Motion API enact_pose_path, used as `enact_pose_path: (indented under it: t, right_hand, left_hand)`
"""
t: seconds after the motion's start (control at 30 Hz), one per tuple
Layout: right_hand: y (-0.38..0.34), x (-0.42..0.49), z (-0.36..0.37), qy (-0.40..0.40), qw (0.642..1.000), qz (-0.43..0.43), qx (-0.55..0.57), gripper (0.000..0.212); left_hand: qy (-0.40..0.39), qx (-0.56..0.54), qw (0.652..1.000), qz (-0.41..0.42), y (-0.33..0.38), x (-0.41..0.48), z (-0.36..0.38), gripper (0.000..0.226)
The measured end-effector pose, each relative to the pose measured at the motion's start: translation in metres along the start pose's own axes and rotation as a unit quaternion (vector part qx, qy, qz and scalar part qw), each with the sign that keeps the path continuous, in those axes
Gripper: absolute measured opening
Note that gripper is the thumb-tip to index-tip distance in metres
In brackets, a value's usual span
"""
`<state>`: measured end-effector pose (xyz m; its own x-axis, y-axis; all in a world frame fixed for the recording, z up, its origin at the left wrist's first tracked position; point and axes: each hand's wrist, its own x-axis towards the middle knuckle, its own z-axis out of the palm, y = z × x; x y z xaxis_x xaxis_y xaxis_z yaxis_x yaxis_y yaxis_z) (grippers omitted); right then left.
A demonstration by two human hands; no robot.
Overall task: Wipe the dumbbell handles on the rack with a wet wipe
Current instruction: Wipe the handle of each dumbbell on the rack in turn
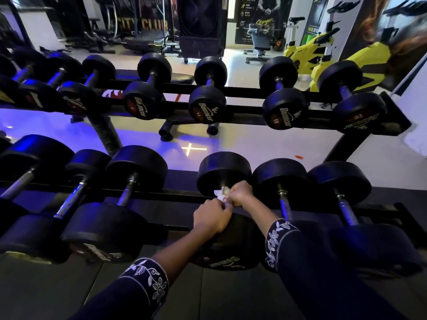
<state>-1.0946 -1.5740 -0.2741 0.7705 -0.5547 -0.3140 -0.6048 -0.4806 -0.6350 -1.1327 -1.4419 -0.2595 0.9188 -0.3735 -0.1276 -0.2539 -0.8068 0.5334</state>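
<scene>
**Wet wipe** (220,194): one, white, crumpled, lying on the handle of the dumbbell (225,169) being cleaned.
**Hands:** the left hand (211,218) is curling round that dumbbell's handle; the right hand (241,194) is pinching the wipe against it.
**Handling (judged):** the wipe is soft, light and tearable, so bunching it up is wise. The dumbbell is heavy and is staying seated.
**Count:** six dumbbells on this tier, three to its left and two to its right; at least seven on the rack (254,91) above it.
</scene>
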Motion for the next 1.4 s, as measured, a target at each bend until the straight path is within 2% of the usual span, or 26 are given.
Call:
enact_pose_path:
  t: [0.1, 0.17, 0.3, 0.37, 0.47, 0.57, 0.6, 0.67, 0.73, 0.8, 0.87, 0.9, 0.97, 1.03, 1.07, 1.13, 1.17, 1.2, 1.23, 1.3, 1.33, 1.4]
  right_hand:
    - [0.013, -0.013, 0.001, -0.045, 0.998, -0.010, -0.034, 0.035]
    - [0.014, -0.015, 0.002, -0.048, 0.998, -0.021, -0.038, 0.036]
    - [-0.001, 0.001, 0.004, 0.033, 0.999, -0.018, -0.005, 0.007]
    - [-0.005, 0.008, 0.007, 0.053, 0.999, -0.009, 0.009, 0.012]
    - [-0.004, 0.003, 0.006, 0.027, 0.999, -0.023, -0.032, 0.007]
    - [0.012, -0.002, 0.010, -0.038, 0.998, -0.022, -0.053, 0.028]
    - [0.016, -0.003, 0.010, -0.049, 0.997, -0.028, -0.051, 0.027]
    - [0.015, -0.005, 0.007, -0.046, 0.997, -0.040, -0.046, 0.012]
    - [0.012, 0.005, 0.007, 0.000, 1.000, -0.024, 0.008, 0.005]
    - [0.008, 0.014, 0.010, 0.016, 0.996, 0.019, 0.088, 0.008]
    - [0.008, 0.025, 0.017, -0.032, 0.969, 0.094, 0.226, 0.011]
    - [0.011, 0.025, 0.018, -0.064, 0.956, 0.124, 0.259, 0.017]
    - [0.034, 0.025, 0.020, -0.140, 0.948, 0.134, 0.253, 0.026]
    - [0.058, 0.031, 0.027, -0.196, 0.946, 0.135, 0.220, 0.012]
    - [0.064, 0.028, 0.028, -0.204, 0.943, 0.155, 0.210, 0.017]
    - [0.047, 0.010, 0.017, -0.192, 0.941, 0.152, 0.233, 0.019]
    - [0.035, 0.009, 0.012, -0.183, 0.928, 0.165, 0.278, 0.033]
    - [0.023, 0.010, 0.007, -0.147, 0.935, 0.163, 0.280, 0.042]
    - [0.010, 0.007, 0.003, -0.115, 0.929, 0.187, 0.297, 0.040]
    - [0.014, 0.020, 0.003, -0.104, 0.927, 0.191, 0.306, 0.026]
    - [0.027, 0.036, 0.013, -0.124, 0.929, 0.184, 0.295, 0.018]
    - [0.052, 0.049, 0.027, -0.166, 0.938, 0.164, 0.257, 0.020]
  left_hand:
    - [-0.005, -0.009, 1.000, 0.005, -0.003, 0.000, 0.001, 0.049]
    - [-0.007, -0.010, 1.000, 0.009, -0.003, 0.001, 0.000, 0.047]
    - [-0.007, -0.009, 1.000, 0.017, -0.003, 0.001, 0.000, 0.041]
    - [-0.002, -0.015, 1.000, 0.015, -0.004, -0.001, 0.000, 0.042]
    - [0.001, -0.007, 1.000, 0.021, -0.004, -0.002, -0.001, 0.045]
    - [-0.004, -0.009, 1.000, 0.030, -0.004, -0.003, -0.003, 0.046]
    - [-0.006, -0.011, 0.999, 0.031, -0.005, -0.003, -0.003, 0.047]
    - [-0.005, -0.011, 1.000, 0.029, -0.004, -0.003, -0.003, 0.048]
    - [-0.004, -0.005, 1.000, 0.029, -0.004, -0.003, -0.004, 0.047]
    - [-0.002, -0.007, 1.000, 0.030, -0.004, -0.003, -0.005, 0.044]
    - [-0.003, -0.012, 0.999, 0.032, -0.004, -0.003, -0.005, 0.043]
    - [-0.004, -0.013, 0.999, 0.029, -0.004, -0.003, -0.004, 0.045]
    - [-0.004, -0.012, 1.000, 0.024, -0.004, -0.002, -0.003, 0.048]
    - [-0.004, -0.005, 1.000, 0.025, -0.004, -0.001, -0.003, 0.049]
    - [-0.002, -0.004, 1.000, 0.026, -0.005, 0.000, -0.003, 0.048]
    - [0.002, -0.005, 1.000, 0.025, -0.005, 0.001, -0.002, 0.047]
    - [0.004, -0.003, 1.000, 0.025, -0.005, 0.001, -0.002, 0.047]
    - [0.004, 0.000, 1.000, 0.024, -0.005, 0.002, -0.001, 0.048]
    - [0.003, 0.000, 1.000, 0.023, -0.005, 0.002, -0.001, 0.047]
    - [0.001, -0.002, 1.000, 0.023, -0.005, 0.001, -0.003, 0.047]
    - [0.001, -0.004, 1.000, 0.024, -0.005, 0.001, -0.003, 0.048]
    - [0.005, -0.004, 1.000, 0.024, -0.006, 0.001, -0.002, 0.049]
